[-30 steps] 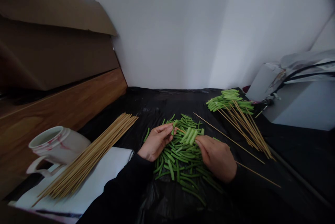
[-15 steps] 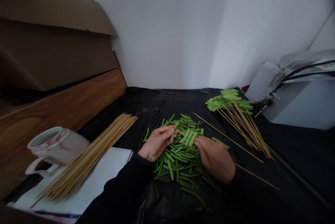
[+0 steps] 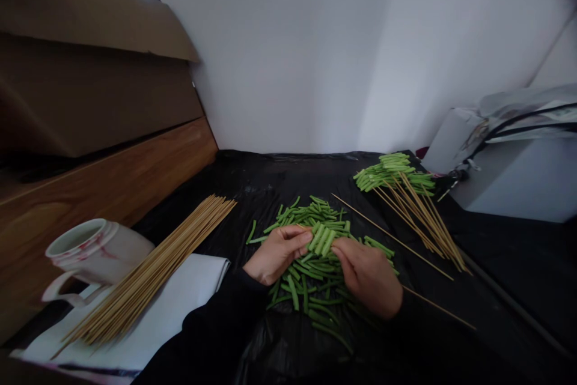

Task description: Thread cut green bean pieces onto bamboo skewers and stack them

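Several short green bean pieces (image 3: 323, 239) sit side by side in a row on a bamboo skewer (image 3: 439, 307). My right hand (image 3: 370, 275) is closed around the skewer just right of the row, and the skewer's long end sticks out behind it. My left hand (image 3: 280, 251) pinches at the row's left end, thumb and fingers against the outermost green bean piece; the skewer's tip shows by these fingers. Both hands hover over a pile of loose green beans (image 3: 311, 301), partly covering it.
A bundle of bamboo skewers (image 3: 157, 274) lies on white paper (image 3: 198, 283) beside a mug (image 3: 103, 250). One loose skewer (image 3: 392, 236) lies right of the pile. Filled bean skewers (image 3: 394, 172) are stacked at back right, near a grey box (image 3: 523, 181). Black plastic (image 3: 288, 172) covers the table.
My left hand has moved right along the skewer, bringing its green bean piece up against the row. The right hand has barely shifted and still holds the skewer.
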`<act>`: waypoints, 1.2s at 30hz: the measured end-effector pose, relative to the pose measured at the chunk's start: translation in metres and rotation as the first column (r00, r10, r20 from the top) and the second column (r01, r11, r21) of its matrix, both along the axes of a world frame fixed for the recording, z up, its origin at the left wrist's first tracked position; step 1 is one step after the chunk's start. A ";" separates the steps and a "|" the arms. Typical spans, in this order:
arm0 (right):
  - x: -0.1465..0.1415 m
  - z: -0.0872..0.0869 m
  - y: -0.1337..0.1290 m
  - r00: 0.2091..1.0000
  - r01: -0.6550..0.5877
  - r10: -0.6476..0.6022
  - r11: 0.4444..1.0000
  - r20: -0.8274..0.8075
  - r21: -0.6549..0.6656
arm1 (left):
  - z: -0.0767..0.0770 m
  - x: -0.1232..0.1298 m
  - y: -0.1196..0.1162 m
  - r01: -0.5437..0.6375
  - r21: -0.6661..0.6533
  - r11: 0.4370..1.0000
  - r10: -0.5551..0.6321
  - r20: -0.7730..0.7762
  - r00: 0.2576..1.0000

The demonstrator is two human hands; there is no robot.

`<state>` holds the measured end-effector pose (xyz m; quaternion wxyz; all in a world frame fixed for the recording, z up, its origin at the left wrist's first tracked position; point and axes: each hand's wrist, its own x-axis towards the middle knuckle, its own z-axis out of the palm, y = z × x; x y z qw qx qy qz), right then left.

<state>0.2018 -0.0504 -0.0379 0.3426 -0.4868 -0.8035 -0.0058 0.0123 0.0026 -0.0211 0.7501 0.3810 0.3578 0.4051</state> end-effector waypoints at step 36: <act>0.016 0.002 0.009 0.983 0.168 -0.171 0.985 0.072 0.050 | 0.001 -0.008 0.010 -0.078 0.485 0.871 0.277 -0.355 0.893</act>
